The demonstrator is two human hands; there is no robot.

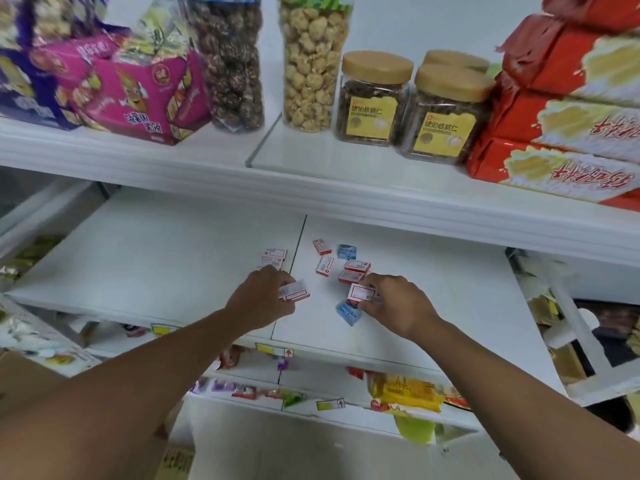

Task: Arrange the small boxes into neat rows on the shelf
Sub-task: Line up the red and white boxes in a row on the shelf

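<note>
Head view — two blue boxes (pixel 347 251); several red-and-white.

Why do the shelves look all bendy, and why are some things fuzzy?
Head view: the wide-angle lens bows the upper shelf edge and stretches the arms near the bottom; the left hand with its small box and the red packs at the right edge look smeared, likely from motion; the walnut jars in the middle are sharper; lighting is soft and even, with faint shadows.
</note>
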